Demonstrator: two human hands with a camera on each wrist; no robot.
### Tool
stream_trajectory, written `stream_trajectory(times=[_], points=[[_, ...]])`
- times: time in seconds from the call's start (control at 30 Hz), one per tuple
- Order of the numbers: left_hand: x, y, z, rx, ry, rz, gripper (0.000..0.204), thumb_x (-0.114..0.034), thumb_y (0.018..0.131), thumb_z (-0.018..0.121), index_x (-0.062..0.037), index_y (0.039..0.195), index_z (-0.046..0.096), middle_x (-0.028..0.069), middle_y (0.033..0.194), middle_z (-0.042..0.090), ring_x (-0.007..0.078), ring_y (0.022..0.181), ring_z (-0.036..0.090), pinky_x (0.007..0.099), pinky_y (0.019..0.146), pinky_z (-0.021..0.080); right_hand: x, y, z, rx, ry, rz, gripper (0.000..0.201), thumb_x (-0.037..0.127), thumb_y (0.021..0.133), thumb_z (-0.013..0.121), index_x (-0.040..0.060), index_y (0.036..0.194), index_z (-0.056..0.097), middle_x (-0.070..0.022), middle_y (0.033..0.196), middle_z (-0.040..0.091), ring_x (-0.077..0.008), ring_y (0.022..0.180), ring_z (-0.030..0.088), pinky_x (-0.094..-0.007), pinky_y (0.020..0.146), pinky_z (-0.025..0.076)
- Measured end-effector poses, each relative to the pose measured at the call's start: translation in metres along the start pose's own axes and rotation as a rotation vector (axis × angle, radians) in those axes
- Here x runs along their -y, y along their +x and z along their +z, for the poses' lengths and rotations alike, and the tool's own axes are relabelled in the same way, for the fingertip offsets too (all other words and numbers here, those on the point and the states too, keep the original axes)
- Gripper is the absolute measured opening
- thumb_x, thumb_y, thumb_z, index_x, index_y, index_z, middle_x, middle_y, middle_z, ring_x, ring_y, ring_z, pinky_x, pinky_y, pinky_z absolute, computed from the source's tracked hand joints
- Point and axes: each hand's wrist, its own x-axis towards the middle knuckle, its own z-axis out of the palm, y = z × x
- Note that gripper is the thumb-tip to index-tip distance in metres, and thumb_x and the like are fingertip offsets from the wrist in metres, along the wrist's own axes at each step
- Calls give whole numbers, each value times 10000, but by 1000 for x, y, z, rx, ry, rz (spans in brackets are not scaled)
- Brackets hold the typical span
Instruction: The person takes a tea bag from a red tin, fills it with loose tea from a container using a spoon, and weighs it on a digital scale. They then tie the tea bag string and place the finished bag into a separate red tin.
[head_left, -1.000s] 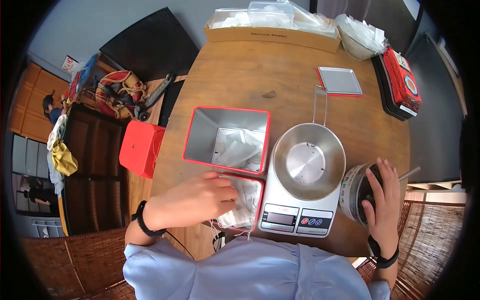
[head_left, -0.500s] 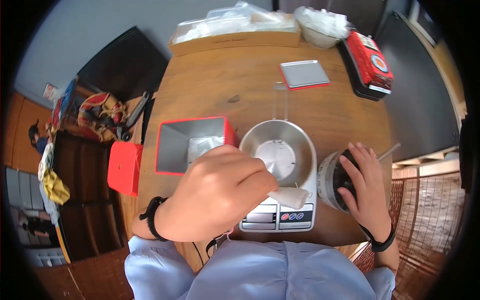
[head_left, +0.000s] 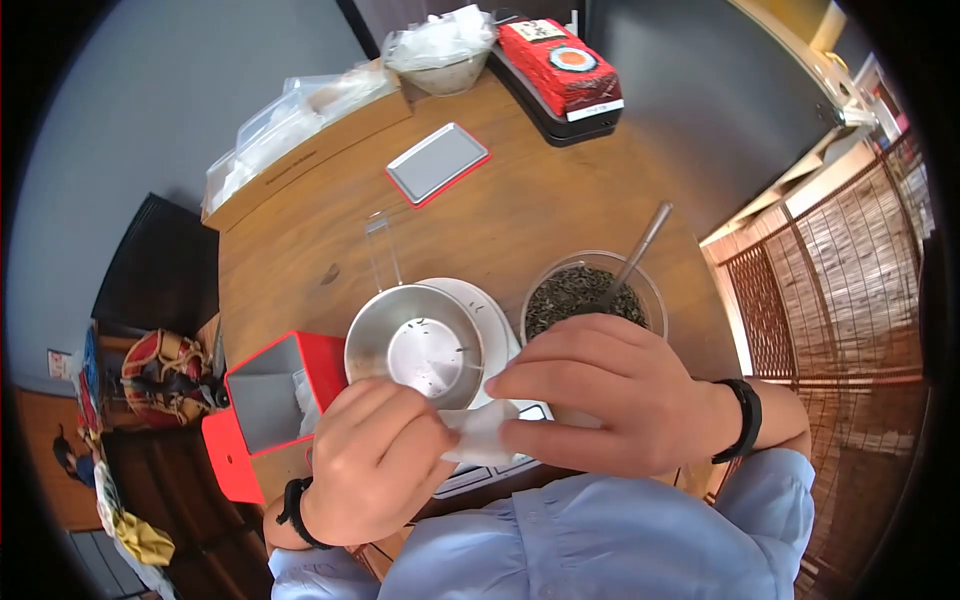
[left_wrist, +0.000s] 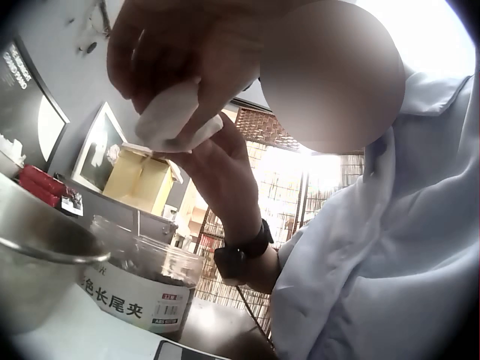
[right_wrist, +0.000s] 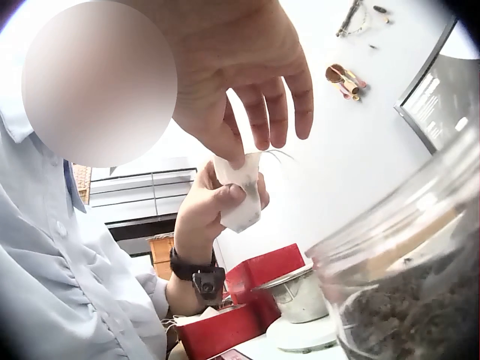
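In the head view my left hand (head_left: 375, 462) pinches a small white pouch (head_left: 478, 434) just above the scale. From the other side my right hand (head_left: 620, 402) touches the pouch with its thumb, the other fingers extended. The right wrist view shows that thumb at the upper end of the pouch (right_wrist: 241, 211), where a thin string hangs out. Behind the hands, a steel pot (head_left: 425, 345) with a few dark bits inside stands on the white scale (head_left: 498, 325). A clear jar (head_left: 655, 300) of dark dried leaves, with a metal spoon (head_left: 645, 240), is beside it, partly behind my right hand.
At the left stands a red-edged tin (head_left: 325, 362), with a red lid (head_left: 228, 462) beyond it. A flat grey lid (head_left: 438, 165) lies farther back. Along the back are a carton (head_left: 310, 150), a bowl of bags (head_left: 445, 78) and a red package (head_left: 565, 70).
My left hand has brought the pouch from the left to above the scale. My right hand has left the jar's side and reached the pouch. The head view has turned to the right.
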Motion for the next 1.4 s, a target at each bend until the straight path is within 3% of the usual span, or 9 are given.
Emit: stream_trajectory(times=[0.17,0.23,0.37,0.9,1.0,1.07,1.23,1.33,1.4], points=[[-1,1,2,27,4,5,249,-108,588,780,-39,704,570,75,796,589,272,692,571,367,624,433,-4,4,-3,-119,-155,-161,141,117,663,702,71,796,685,-72,930,652,-203,752,603,-323,654,524],[-9,3,3,-34,-134,-218,299,-216,615,822,-42,751,621,96,956,608,287,815,590,382,684,445,-3,5,-7,-147,-210,-195,136,109,654,692,69,784,686,-46,906,648,-176,712,572,-309,635,517],[-8,8,-7,82,-57,-31,331,-212,614,833,-109,911,729,120,1101,573,300,935,586,401,755,462,0,4,-5,-237,-296,-223,133,87,623,674,69,753,692,21,822,624,-122,633,496,-281,594,496],[-9,7,-7,212,-17,38,186,-84,694,765,-96,866,695,92,1015,595,271,939,600,371,782,487,2,-8,-6,-97,-278,-325,127,51,660,648,70,785,661,36,689,494,-95,528,432,-250,580,460],[-12,3,-15,161,-51,29,262,-77,511,738,-98,766,681,76,939,598,306,912,621,455,743,506,0,-12,-5,-83,-249,-356,102,95,695,613,12,748,587,-4,670,452,-124,571,429,-263,573,409],[-12,0,-18,156,180,270,197,-105,591,759,-181,734,647,7,908,587,222,929,616,389,813,499,0,-16,-8,23,-386,-423,51,74,695,609,106,729,590,49,761,513,-93,529,412,-279,624,448],[-16,-5,-12,161,293,310,154,-164,621,760,-202,713,642,5,949,611,207,964,622,412,849,506,-5,-15,-3,-22,-436,-497,70,52,690,606,107,728,585,57,767,512,-87,534,390,-266,583,413],[-17,-6,-11,134,47,53,273,-285,703,758,-149,926,678,86,1131,615,259,1081,598,453,942,470,-3,-16,-4,-70,-458,-488,105,28,675,626,106,740,600,64,759,515,-82,525,352,-244,509,340],[-20,4,-11,337,14,-184,590,-361,724,751,-34,1186,584,177,1293,539,317,1201,531,482,1017,409,-2,-15,-2,-98,-478,-493,122,20,667,644,106,747,607,68,751,513,-79,519,329,-234,474,294]])
